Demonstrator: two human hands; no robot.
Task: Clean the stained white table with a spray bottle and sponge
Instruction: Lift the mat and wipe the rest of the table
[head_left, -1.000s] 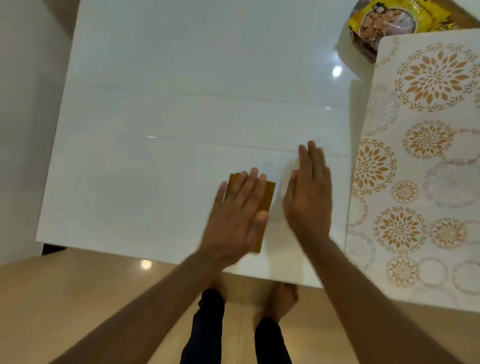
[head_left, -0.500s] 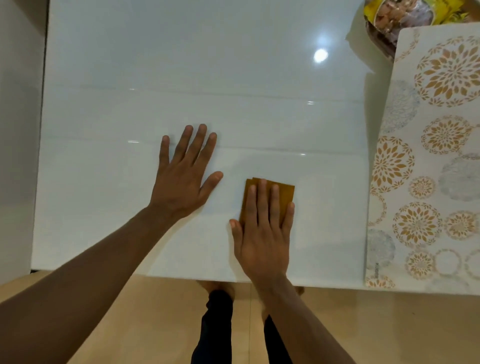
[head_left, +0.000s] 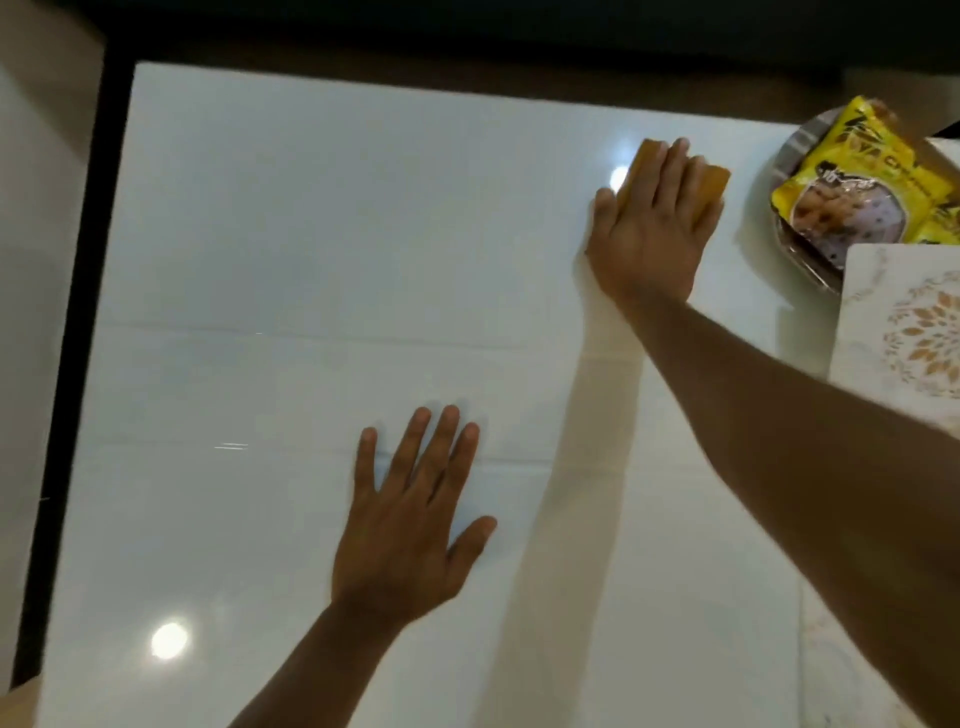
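Note:
The glossy white table (head_left: 291, 249) fills most of the head view. My right hand (head_left: 649, 234) lies flat with straight fingers on the brown-yellow sponge (head_left: 710, 188), pressing it onto the table near the far right edge. Only the sponge's far corners show past my fingers. My left hand (head_left: 410, 525) rests flat on the table in the middle, fingers spread and straight, holding nothing. No spray bottle is in view.
A dish with a yellow snack packet (head_left: 857, 192) sits at the far right, just right of the sponge. A floral patterned mat (head_left: 904, 338) covers the table's right side. A dark table edge (head_left: 78, 338) runs down the left.
My right hand has pushed the sponge from the near middle of the table out to the far right, close to the snack dish. My left hand stays flat on the table.

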